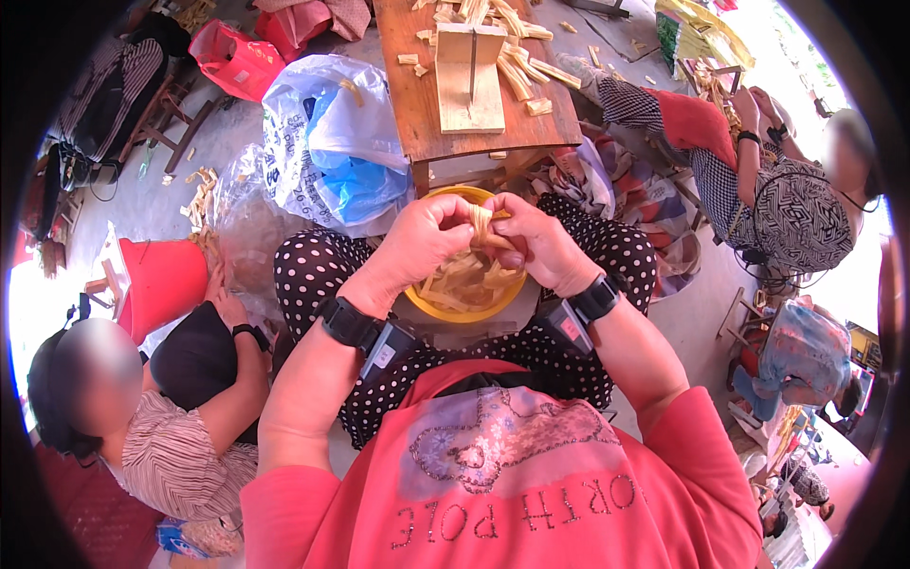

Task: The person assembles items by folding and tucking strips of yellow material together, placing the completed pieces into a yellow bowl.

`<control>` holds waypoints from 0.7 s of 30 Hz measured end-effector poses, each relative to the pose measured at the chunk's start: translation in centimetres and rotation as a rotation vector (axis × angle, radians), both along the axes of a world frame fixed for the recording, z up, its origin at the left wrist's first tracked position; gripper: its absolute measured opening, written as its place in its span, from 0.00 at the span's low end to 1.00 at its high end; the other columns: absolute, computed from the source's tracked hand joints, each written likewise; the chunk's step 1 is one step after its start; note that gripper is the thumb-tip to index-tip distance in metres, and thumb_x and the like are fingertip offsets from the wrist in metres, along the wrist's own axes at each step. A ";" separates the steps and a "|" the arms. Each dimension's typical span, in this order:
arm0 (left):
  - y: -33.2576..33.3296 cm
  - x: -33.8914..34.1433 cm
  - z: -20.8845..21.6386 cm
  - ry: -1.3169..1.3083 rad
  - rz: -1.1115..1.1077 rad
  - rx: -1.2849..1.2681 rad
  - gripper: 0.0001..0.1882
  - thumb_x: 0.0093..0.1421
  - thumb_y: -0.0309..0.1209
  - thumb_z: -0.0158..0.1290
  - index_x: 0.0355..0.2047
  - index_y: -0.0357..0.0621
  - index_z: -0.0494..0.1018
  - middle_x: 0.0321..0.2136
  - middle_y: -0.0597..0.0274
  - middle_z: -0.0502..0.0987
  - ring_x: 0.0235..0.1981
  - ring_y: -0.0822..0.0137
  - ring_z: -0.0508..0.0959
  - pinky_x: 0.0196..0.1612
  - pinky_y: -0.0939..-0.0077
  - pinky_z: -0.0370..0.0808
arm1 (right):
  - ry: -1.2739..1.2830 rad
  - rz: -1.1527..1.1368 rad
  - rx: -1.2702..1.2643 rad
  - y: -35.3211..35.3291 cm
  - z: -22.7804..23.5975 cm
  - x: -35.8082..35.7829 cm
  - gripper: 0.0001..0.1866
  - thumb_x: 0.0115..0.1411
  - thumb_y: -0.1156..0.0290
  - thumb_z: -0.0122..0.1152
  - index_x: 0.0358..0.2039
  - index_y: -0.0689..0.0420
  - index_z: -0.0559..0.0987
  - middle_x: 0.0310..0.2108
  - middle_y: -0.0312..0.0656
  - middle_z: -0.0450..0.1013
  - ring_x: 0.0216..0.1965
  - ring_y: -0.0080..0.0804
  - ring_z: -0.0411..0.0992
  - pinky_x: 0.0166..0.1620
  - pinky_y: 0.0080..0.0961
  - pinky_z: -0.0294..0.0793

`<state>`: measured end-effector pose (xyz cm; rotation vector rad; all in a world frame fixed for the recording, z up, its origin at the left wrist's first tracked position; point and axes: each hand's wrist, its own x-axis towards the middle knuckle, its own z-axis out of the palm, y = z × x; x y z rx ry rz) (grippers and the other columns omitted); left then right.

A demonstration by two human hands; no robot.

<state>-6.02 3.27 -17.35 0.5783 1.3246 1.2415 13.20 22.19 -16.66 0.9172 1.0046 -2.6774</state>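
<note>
Left grip and right grip pinch a pale strip — it sits between them, over the yellow basin.

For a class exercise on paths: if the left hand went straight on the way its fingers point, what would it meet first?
The pale strip, already at the fingertips of the left hand; just beyond it, probably the right hand, though depth is unclear from this single view.
</note>
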 end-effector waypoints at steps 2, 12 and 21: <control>0.2 0.2 0.1 0.179 -0.031 -0.018 0.09 0.83 0.26 0.66 0.57 0.37 0.91 0.50 0.70 0.93 0.49 0.77 0.88 0.57 0.71 0.87 | -0.035 0.036 0.269 -1.0 -0.1 -0.6 0.14 0.86 0.65 0.75 0.58 0.59 0.80 0.45 0.37 0.84 0.40 0.20 0.82 0.40 0.23 0.79; 1.0 2.3 -3.0 0.175 0.380 0.053 0.08 0.80 0.20 0.70 0.51 0.40 0.81 0.42 0.67 0.90 0.43 0.75 0.89 0.50 0.74 0.87 | -0.030 0.027 0.669 -1.6 -2.5 -1.7 0.20 0.92 0.54 0.70 0.57 0.62 0.82 0.47 0.36 0.85 0.48 0.20 0.83 0.52 0.26 0.86; -3.0 0.4 0.2 -0.311 0.674 0.315 0.11 0.83 0.14 0.63 0.56 0.44 0.80 0.53 0.50 0.94 0.44 0.68 0.89 0.50 0.74 0.85 | -0.001 0.191 0.649 1.3 6.1 -1.7 0.15 0.88 0.61 0.76 0.51 0.62 0.93 0.40 0.25 0.86 0.41 0.14 0.79 0.48 0.23 0.81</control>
